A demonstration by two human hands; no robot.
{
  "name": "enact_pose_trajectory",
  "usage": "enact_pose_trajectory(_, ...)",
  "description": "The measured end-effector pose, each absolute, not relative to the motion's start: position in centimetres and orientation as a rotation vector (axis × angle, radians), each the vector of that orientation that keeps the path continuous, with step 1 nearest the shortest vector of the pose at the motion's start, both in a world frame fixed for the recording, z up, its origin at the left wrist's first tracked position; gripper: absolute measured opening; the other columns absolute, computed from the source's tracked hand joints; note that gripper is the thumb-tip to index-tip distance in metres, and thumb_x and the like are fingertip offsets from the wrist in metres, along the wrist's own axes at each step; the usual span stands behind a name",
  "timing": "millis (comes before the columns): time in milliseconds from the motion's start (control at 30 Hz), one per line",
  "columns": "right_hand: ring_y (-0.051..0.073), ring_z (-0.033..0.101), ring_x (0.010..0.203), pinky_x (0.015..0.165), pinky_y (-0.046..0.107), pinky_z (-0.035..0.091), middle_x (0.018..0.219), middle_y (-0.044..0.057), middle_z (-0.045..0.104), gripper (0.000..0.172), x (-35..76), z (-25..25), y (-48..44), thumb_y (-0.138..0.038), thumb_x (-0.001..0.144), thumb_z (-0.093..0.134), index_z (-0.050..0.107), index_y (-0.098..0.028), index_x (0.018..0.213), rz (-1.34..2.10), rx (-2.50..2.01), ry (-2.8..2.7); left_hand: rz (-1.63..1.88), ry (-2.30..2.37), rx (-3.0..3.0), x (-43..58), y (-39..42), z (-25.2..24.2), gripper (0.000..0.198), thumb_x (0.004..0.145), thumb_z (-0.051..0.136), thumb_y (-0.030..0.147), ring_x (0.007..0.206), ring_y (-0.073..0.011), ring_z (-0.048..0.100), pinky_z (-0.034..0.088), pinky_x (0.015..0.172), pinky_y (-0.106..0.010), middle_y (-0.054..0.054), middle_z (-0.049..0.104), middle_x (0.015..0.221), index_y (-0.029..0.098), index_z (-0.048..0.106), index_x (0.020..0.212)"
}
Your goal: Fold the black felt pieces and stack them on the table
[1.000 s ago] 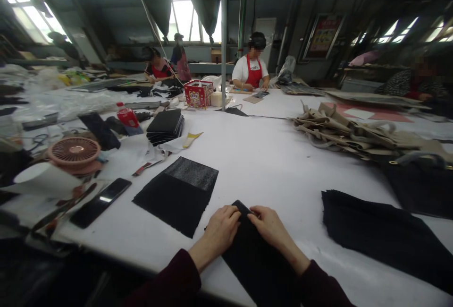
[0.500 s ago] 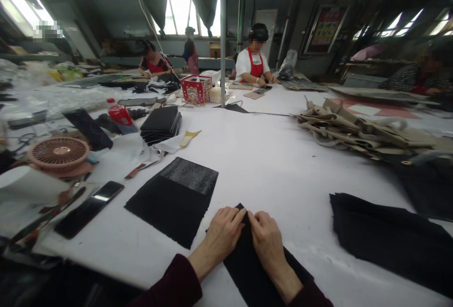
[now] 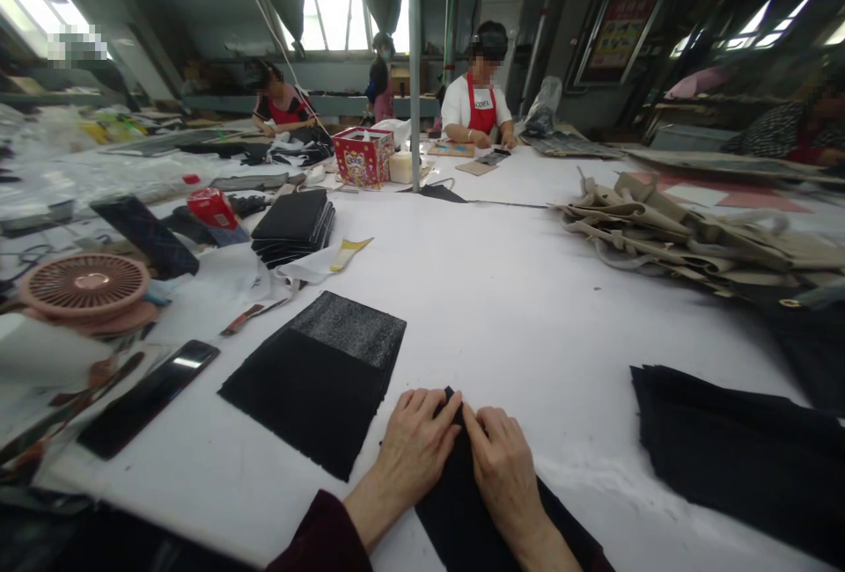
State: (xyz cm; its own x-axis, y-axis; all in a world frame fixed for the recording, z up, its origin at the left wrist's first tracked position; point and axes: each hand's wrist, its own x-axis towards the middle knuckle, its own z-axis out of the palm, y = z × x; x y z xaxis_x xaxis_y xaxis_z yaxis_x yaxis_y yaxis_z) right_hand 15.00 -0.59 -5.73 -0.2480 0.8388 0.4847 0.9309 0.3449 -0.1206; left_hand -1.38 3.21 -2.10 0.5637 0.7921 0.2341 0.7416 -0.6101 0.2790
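A folded piece of black fabric [image 3: 455, 510] lies on the white tabletop in front of me. My left hand [image 3: 419, 440] is closed on the left side of its far end, with thumb and fingertips pressed together at the edge. From the other side my right hand [image 3: 503, 462] pinches the same end, its fingertips almost meeting the left ones. Both hands cover part of the fabric. To the left rests a flat black piece [image 3: 304, 396] with a grey speckled strip [image 3: 349, 326] along its far side. Several loose black fabric pieces [image 3: 732, 449] lie in a pile on the right.
On the left are a smartphone [image 3: 149, 400], a pink fan [image 3: 89, 282], a red bottle [image 3: 215, 211] and a stack of black pieces [image 3: 294, 224]. Tan material [image 3: 693, 229] is heaped at the right. A pole [image 3: 415, 70] stands beyond; a co-worker [image 3: 481, 101] works across the table.
The view has shifted slightly. Both hands keep their hold on the fabric's far end, with fingertips barely moved.
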Motion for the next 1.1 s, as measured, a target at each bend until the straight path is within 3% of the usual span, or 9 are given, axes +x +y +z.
enact_pose_trajectory(800,0.022,0.049,0.082,0.073,0.036,0.041,0.087,0.009,0.054,0.032,14.9,-5.7,-0.5,-0.009,0.096,0.039,0.058,-0.008,0.122,-0.260,-1.519,-2.127,0.513,1.409,2.602,-1.6,3.9,-1.8,0.043,0.093,0.056,0.033,0.106,-0.0266,0.054,0.042,0.095,-0.045,-0.010,0.059,0.117,0.019,0.051,0.133)
enact_pose_trajectory(967,0.022,0.048,0.081,0.072,0.036,0.041,0.087,0.009,0.053,0.033,14.8,-5.7,-0.4,-0.007,0.095,0.039,0.059,-0.009,0.121,-0.266,-1.539,-2.133,0.621,1.305,2.667,-2.0,4.0,-1.0,0.041,0.097,0.045,0.019,0.121,-0.0245,0.049,0.038,0.103,-0.042,-0.009,0.055,0.134,0.021,0.046,0.138)
enact_pose_trajectory(1100,0.022,0.047,0.082,0.073,0.036,0.041,0.087,0.008,0.053,0.034,14.8,-5.4,-0.4,-0.008,0.096,0.037,0.059,-0.011,0.123,-0.219,-1.557,-2.115,0.516,1.164,2.760,-1.6,3.8,-1.5,0.039,0.095,0.044,0.013,0.125,-0.0238,0.047,0.036,0.106,-0.041,-0.005,0.057,0.134,0.020,0.051,0.132)
